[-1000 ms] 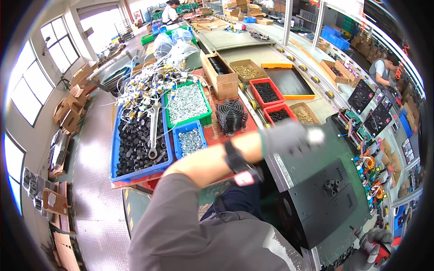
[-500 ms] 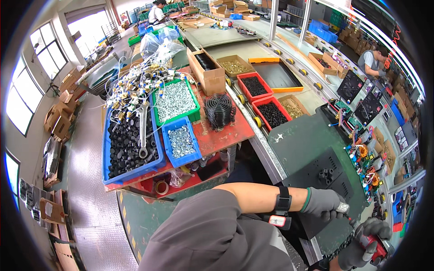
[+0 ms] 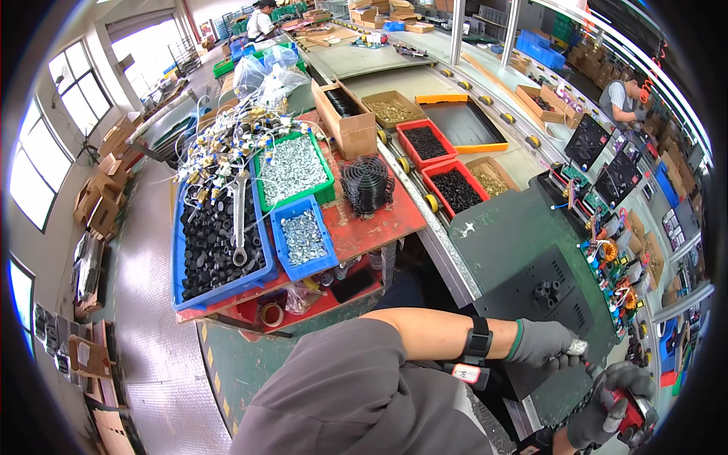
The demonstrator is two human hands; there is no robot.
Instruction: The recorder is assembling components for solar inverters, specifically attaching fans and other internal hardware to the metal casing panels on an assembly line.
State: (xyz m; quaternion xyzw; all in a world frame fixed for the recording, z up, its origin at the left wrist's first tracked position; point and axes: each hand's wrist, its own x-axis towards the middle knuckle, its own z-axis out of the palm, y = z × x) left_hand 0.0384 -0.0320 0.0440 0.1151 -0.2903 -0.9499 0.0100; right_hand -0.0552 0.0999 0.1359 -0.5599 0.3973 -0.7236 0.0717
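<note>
My left hand, in a grey glove, is closed in a pinch over the near part of a black slotted metal panel. What its fingers hold, if anything, is too small to make out; a pale patch shows at the thumb tip. Close by at the lower right, my right hand, gloved in grey and black, is wrapped round a red and black power screwdriver. Its bit points toward my left fingertips. Several small black cylindrical parts lie in a heap on the panel.
Circuit boards with copper coils line the bench's right side. Red bins of black screws stand farther up. On the red table at left are a blue bin of black caps, a wrench and coiled black wire. Two people work farther off.
My right hand and the screwdriver have shifted slightly, with the tool tilting a little. My left hand has moved slightly and keeps its pinch.
</note>
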